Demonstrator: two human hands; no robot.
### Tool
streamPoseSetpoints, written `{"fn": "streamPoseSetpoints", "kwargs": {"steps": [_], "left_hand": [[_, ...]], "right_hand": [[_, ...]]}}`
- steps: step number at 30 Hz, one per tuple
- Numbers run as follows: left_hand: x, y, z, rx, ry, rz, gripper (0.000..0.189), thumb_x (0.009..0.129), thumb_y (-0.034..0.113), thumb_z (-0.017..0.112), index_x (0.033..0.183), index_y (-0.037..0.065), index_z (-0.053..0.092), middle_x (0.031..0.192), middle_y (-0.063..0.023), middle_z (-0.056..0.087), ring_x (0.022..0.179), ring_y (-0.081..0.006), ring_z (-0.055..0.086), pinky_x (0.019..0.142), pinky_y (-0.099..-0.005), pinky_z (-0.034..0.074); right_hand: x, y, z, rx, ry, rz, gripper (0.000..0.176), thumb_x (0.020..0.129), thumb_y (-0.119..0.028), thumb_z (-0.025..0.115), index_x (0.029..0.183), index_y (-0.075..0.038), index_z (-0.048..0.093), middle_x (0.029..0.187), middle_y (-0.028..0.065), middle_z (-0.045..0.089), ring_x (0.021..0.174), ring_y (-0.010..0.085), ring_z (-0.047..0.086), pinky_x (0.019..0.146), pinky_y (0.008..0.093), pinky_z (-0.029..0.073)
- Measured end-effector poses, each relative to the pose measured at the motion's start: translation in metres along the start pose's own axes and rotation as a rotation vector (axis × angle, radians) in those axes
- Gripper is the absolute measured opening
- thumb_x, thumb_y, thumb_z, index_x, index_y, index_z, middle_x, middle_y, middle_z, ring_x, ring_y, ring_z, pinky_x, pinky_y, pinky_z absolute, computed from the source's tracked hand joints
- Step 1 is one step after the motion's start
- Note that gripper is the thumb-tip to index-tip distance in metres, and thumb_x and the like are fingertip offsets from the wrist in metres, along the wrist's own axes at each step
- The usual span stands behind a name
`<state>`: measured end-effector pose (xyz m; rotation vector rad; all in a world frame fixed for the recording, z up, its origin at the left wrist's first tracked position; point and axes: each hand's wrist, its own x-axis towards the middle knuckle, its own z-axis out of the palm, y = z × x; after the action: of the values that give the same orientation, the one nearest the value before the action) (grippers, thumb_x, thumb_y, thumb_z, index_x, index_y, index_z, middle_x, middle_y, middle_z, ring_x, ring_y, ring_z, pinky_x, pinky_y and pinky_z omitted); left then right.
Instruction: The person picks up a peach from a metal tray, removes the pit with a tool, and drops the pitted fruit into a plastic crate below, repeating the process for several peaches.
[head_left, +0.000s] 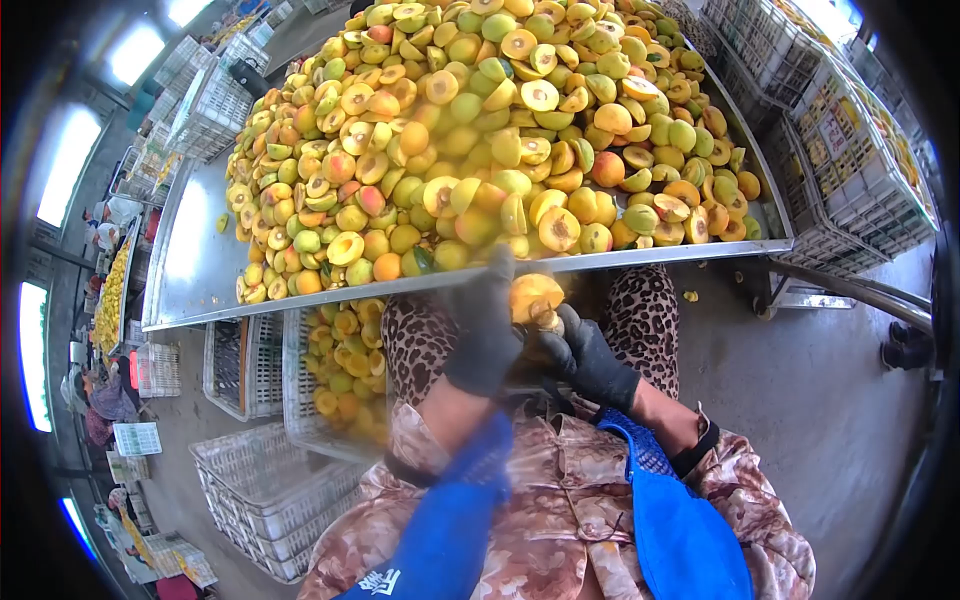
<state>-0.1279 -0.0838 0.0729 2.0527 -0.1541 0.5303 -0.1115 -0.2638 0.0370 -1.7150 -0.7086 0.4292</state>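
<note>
Left hand (485, 335), dark glove: fingers wrapped up along the left side of one yellow-orange fruit (535, 296), gripping it. Right hand (592, 362), dark glove: fingers curled shut under the fruit's lower right side, thumb against it. There's a small pale bit just below the fruit; can't tell if it's a tool or a stone.

The fruit sits between both hands, just below the near edge of the table (190, 255), roughly mid-edge, over the person's lap. Blue sleeve covers (450, 520) run back from both wrists.

The table is a rimmed sheet-metal top. A pile (480, 140) of halved and whole fruit, yellow, green and orange, covers it up to the near edge and the right corner. The left strip is bare metal.

Under the table, left of the knees, is a crate (335, 375) part full of the same fruit. Empty crates (265, 495) sit on the floor nearer the left. Stacked crates (860, 170) line the table's right side.
</note>
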Motion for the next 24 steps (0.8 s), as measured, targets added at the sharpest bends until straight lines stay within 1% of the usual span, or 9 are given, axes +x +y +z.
{"fn": "streamPoseSetpoints", "kwargs": {"steps": [2, 5, 7, 11, 13, 15, 19, 21, 24], "left_hand": [[-0.003, 0.003, 0.004, 0.112, 0.039, 0.055, 0.04, 0.106, 0.021, 0.055, 0.136, -0.006, 0.053, 0.106, -0.0166, 0.073, 0.094, -0.0244, 0.072, 0.086, -0.0327, 0.058], [0.001, -0.009, 0.007, -0.573, 0.091, -0.441, 0.057, 0.098, 0.01, 0.066, 0.147, -0.005, 0.04, 0.11, -0.0195, 0.073, 0.096, -0.0277, 0.072, 0.088, -0.035, 0.058], [0.002, -0.005, 0.007, -0.71, 0.087, -0.498, 0.059, 0.097, 0.008, 0.067, 0.148, -0.005, 0.04, 0.112, -0.0198, 0.072, 0.096, -0.0283, 0.072, 0.089, -0.0357, 0.057], [0.0, 0.016, 0.017, -0.24, 0.089, -0.068, 0.037, 0.103, 0.012, 0.06, 0.135, -0.006, 0.053, 0.11, -0.0179, 0.072, 0.096, -0.0258, 0.072, 0.088, -0.0355, 0.058], [0.003, 0.023, 0.021, -0.503, 0.16, -0.247, 0.031, 0.107, 0.015, 0.055, 0.128, -0.007, 0.058, 0.109, -0.0169, 0.072, 0.095, -0.0247, 0.072, 0.087, -0.0354, 0.058], [0.014, 0.031, 0.021, -1.064, 0.263, -0.646, 0.032, 0.11, 0.021, 0.05, 0.122, -0.006, 0.063, 0.107, -0.0157, 0.072, 0.095, -0.0236, 0.072, 0.086, -0.0349, 0.059], [0.013, 0.04, 0.02, -0.596, 0.101, -0.477, 0.051, 0.112, 0.038, 0.04, 0.12, -0.005, 0.064, 0.106, -0.0144, 0.072, 0.094, -0.022, 0.071, 0.084, -0.0328, 0.059], [0.021, 0.034, 0.022, -1.003, 0.122, -0.719, 0.059, 0.112, 0.045, 0.033, 0.118, -0.005, 0.065, 0.105, -0.0139, 0.071, 0.093, -0.0209, 0.071, 0.084, -0.0314, 0.059], [0.029, 0.035, 0.023, -0.934, 0.159, -0.579, 0.06, 0.112, 0.045, 0.033, 0.117, -0.005, 0.066, 0.106, -0.0142, 0.072, 0.093, -0.021, 0.071, 0.084, -0.0308, 0.059]], "right_hand": [[0.001, 0.008, 0.0, -0.06, 0.007, 0.005, 0.038, 0.103, -0.039, 0.06, 0.118, -0.004, 0.053, 0.095, 0.022, 0.072, 0.087, 0.0399, 0.072, 0.074, 0.0452, 0.055], [0.005, 0.011, -0.003, -0.016, 0.015, 0.028, 0.038, 0.102, -0.038, 0.061, 0.118, -0.005, 0.054, 0.095, 0.0227, 0.071, 0.086, 0.0406, 0.072, 0.073, 0.0457, 0.055], [0.009, -0.001, 0.003, 0.149, 0.045, 0.068, 0.038, 0.102, -0.037, 0.062, 0.119, -0.005, 0.054, 0.093, 0.0234, 0.07, 0.086, 0.0425, 0.071, 0.072, 0.0461, 0.054], [0.009, 0.014, -0.011, -0.104, 0.019, -0.036, 0.037, 0.101, -0.034, 0.064, 0.121, -0.005, 0.054, 0.096, 0.0229, 0.07, 0.089, 0.0423, 0.07, 0.073, 0.0453, 0.055], [0.012, 0.016, -0.017, -0.25, -0.009, -0.068, 0.039, 0.099, -0.033, 0.065, 0.122, -0.004, 0.054, 0.099, 0.022, 0.071, 0.09, 0.0407, 0.071, 0.073, 0.0449, 0.055], [0.014, 0.008, -0.002, 0.115, 0.053, 0.104, 0.046, 0.095, -0.033, 0.071, 0.125, -0.004, 0.053, 0.101, 0.0213, 0.07, 0.089, 0.0406, 0.071, 0.074, 0.0447, 0.055], [0.01, -0.005, -0.015, -0.008, 0.133, -0.117, 0.034, 0.105, -0.037, 0.056, 0.113, -0.005, 0.061, 0.08, 0.009, 0.065, 0.073, 0.0168, 0.063, 0.064, 0.0358, 0.051], [0.014, -0.016, -0.019, -0.045, 0.13, -0.152, 0.035, 0.106, -0.038, 0.054, 0.111, -0.004, 0.063, 0.08, 0.008, 0.065, 0.073, 0.0149, 0.062, 0.064, 0.0343, 0.051], [0.014, -0.017, -0.016, -0.094, 0.098, -0.203, 0.041, 0.089, -0.029, 0.072, 0.119, -0.004, 0.06, 0.091, 0.0162, 0.061, 0.075, 0.0314, 0.064, 0.066, 0.0407, 0.054]]}}
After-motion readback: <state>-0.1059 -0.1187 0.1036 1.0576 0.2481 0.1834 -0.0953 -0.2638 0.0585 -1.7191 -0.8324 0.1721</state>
